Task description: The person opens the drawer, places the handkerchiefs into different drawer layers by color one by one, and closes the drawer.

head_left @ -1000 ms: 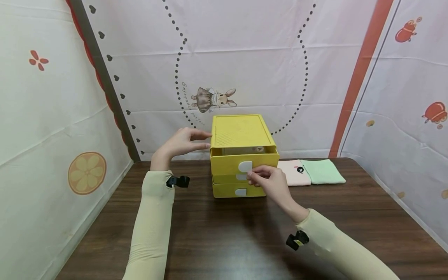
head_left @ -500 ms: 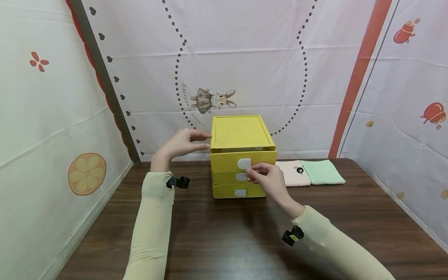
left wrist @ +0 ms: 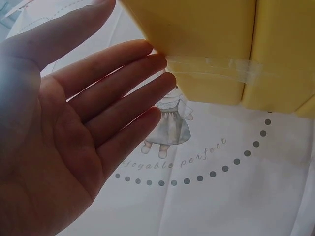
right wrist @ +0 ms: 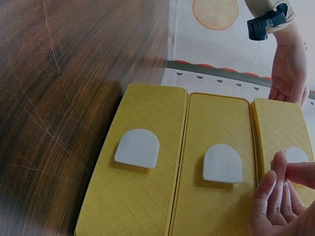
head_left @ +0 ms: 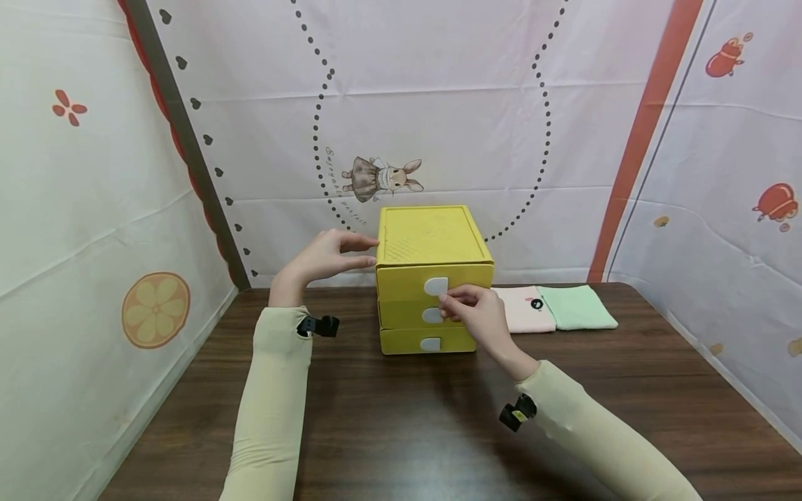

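A yellow drawer unit [head_left: 432, 236] with three stacked drawers stands at the back of the table. My right hand [head_left: 479, 316] pinches the white handle [head_left: 436, 286] of the top drawer between thumb and fingertips. That drawer's front sits flush under the lid. My left hand [head_left: 328, 256] touches the unit's upper left edge with nearly straight fingers, its palm visible in the left wrist view. In the right wrist view, the middle handle [right wrist: 222, 163] and the bottom handle [right wrist: 137, 148] stick out from waffle-patterned drawer fronts.
A pink cloth [head_left: 526, 310] with a face on it and a green cloth [head_left: 578, 307] lie folded to the right of the unit. Clear tape [left wrist: 216, 68] spans its side. A printed curtain [head_left: 438, 104] hangs behind the dark wooden table [head_left: 388, 424].
My right hand has pushed the top drawer inward. The gap beneath the lid, with a pale item showing in it before, has closed. My left hand has stayed in place.
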`<state>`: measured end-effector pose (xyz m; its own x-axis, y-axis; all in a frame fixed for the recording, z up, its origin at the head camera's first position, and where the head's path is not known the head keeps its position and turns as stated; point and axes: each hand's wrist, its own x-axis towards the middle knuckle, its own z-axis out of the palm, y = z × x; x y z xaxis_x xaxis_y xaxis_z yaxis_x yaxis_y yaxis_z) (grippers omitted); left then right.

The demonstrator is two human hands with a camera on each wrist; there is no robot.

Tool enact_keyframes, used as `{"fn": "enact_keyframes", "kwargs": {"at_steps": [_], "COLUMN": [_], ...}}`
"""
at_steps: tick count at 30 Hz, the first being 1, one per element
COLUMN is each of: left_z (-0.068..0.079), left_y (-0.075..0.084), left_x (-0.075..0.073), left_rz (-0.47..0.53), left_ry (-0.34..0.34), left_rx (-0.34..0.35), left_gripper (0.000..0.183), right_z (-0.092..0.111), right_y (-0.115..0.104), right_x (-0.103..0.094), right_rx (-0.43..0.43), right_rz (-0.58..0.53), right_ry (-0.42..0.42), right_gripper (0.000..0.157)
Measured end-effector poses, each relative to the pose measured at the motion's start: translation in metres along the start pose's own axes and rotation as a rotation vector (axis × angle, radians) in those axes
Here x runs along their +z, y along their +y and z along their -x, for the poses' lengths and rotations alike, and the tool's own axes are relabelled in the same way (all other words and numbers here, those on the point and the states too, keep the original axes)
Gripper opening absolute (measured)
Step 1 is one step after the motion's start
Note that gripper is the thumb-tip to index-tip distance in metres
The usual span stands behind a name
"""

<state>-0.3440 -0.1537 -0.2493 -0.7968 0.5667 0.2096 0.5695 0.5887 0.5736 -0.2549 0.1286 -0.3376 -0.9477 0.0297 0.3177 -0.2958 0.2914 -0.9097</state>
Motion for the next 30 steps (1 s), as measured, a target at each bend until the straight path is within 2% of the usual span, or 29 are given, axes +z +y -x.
{"fn": "enact_keyframes", "kwargs": {"at_steps": [5, 13, 21, 30], "left_z": [0.0, 0.0, 0.0, -0.001], "left_y": [0.0, 0.0, -0.001, -0.002], "left_x": [0.0, 0.0, 0.001, 0.001], "left_rz": [-0.008, -0.004, 0.0, 0.01], "left_ry": [0.003, 0.006, 0.009, 0.025], "left_rx": [0.006, 0.008, 0.015, 0.015], "left_gripper": [0.052, 0.052, 0.051, 0.051], "right_z": [-0.003, 0.003, -0.007, 0.0], "right_y": [-0.001, -0.023, 0.001, 0.01], "right_x": [0.0, -0.001, 0.0, -0.004], "right_rx": [0.01, -0.003, 0.006, -0.003], "right_rz": [0.005, -0.03, -0.005, 0.002], "right_ry": [-0.003, -0.028, -0.02, -0.027], "right_gripper": [0.024, 0.022, 0.023, 0.022]}}
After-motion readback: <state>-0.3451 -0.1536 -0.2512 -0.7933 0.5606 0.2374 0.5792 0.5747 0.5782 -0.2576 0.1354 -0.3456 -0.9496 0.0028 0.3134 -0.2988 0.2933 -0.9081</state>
